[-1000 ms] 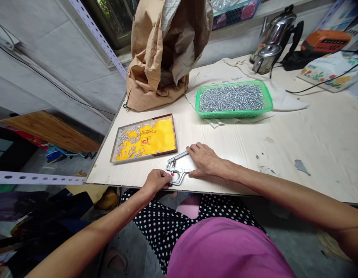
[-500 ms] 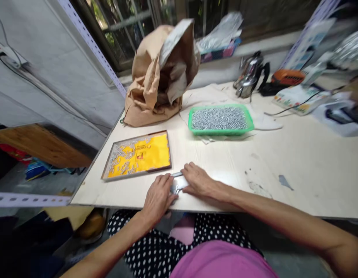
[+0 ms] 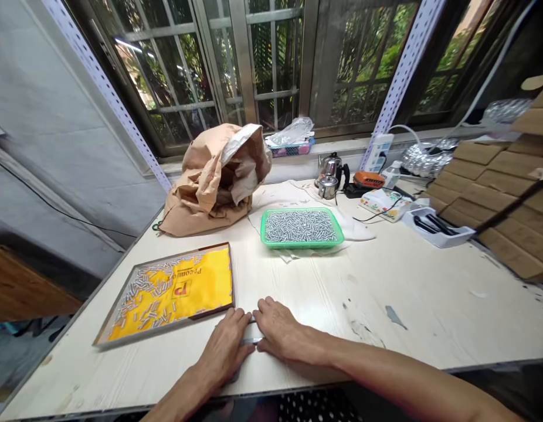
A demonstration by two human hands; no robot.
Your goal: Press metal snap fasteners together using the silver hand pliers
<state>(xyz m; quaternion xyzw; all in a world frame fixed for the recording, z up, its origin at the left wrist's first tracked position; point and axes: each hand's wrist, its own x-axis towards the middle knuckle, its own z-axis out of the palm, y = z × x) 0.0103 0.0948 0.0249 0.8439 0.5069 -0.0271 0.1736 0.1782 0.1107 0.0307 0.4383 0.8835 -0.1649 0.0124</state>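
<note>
My left hand (image 3: pixel 223 346) and my right hand (image 3: pixel 282 331) lie close together near the table's front edge. Between them is a flat silver metal piece (image 3: pixel 252 340), with the fingers of both hands closed on its sides. Most of it is covered, so its exact kind does not show. Just left of the hands lies a shallow tray (image 3: pixel 216 281) with a yellow printed bottom. Small silver metal pins (image 3: pixel 142 287) are scattered over its left half. Farther back, a green plastic tray (image 3: pixel 303 245) is full of similar small metal pins.
A crumpled brown paper bag (image 3: pixel 201 181) stands at the back left of the table (image 3: pixel 315 293). Behind and right are a metal kettle (image 3: pixel 331 167), an orange and black device (image 3: pixel 367 180), a white bin (image 3: pixel 443 235) with black-handled things, and stacked cardboard (image 3: pixel 495 199).
The view has tilted up, showing more window and less of the lap. Both hands stay on the metal piece; they now sit closer together and cover more of it.
</note>
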